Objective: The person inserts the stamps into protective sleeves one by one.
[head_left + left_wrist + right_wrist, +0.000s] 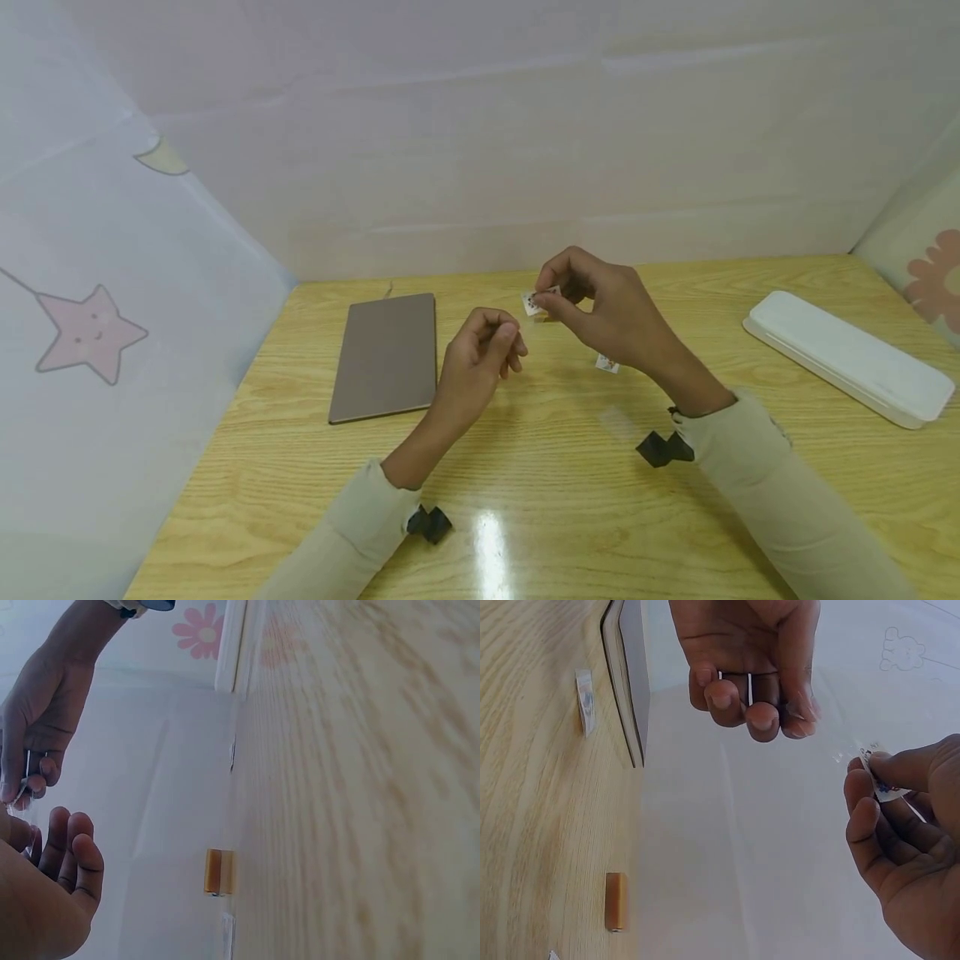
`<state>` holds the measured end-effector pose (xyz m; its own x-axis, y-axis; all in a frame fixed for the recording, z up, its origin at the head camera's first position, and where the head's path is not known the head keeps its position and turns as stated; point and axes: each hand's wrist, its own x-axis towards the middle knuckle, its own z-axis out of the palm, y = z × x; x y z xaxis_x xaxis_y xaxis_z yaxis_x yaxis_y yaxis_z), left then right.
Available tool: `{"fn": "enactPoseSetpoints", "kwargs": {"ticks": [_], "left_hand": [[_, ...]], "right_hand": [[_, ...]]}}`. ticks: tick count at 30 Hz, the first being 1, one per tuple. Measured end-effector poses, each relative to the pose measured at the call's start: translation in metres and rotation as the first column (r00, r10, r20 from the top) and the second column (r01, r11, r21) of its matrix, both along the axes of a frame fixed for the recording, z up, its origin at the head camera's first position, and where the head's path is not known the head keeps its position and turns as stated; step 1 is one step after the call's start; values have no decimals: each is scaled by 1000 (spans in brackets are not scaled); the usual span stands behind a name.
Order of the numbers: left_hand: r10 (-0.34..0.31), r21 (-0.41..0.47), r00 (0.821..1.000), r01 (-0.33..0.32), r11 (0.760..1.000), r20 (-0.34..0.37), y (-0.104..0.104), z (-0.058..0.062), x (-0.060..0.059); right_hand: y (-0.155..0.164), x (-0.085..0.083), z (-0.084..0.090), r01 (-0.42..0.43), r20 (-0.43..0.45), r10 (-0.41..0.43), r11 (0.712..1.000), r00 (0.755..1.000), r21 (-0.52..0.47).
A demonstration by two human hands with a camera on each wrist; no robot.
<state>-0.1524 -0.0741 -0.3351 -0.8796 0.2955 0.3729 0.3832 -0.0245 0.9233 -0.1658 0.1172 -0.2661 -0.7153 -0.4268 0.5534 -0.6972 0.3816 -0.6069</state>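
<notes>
Left hand (pixel 480 354) hovers above the wooden surface (pixel 540 500) nearest the person, its fingers curled in and the thumb pressed to the fingertips; the right wrist view shows a thin clear strip (pixel 810 712) that seems to be pinched there, though its edges are hard to make out. Just beyond and to the right, the right hand (pixel 592 312) is raised too, thumb and forefinger pinching a small white printed tab (pixel 536 302), which the right wrist view shows at the fingertips (pixel 881 787). The two hands sit close together without touching. Under the right wrist a second small printed tab (pixel 607 363) lies flat on the surface. Farther left rests a flat brown board (pixel 386 357), and well off to the right a long white case (pixel 847 357) lies closed. A small amber cylinder (pixel 615 901) lies on the surface in the wrist views. Pale cloth walls (pixel 480 125) close off the back.
</notes>
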Motion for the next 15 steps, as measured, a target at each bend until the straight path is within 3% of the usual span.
{"fn": "enactPoseSetpoints", "kwargs": {"ticks": [10, 15], "left_hand": [[35, 76, 999, -32, 997, -38, 1, -1, 1], [53, 53, 997, -50, 997, -48, 0, -1, 1]], "right_hand": [[1, -1, 0, -22, -9, 22, 1000, 1000, 11], [-2, 1, 0, -28, -20, 28, 1000, 999, 2]]}}
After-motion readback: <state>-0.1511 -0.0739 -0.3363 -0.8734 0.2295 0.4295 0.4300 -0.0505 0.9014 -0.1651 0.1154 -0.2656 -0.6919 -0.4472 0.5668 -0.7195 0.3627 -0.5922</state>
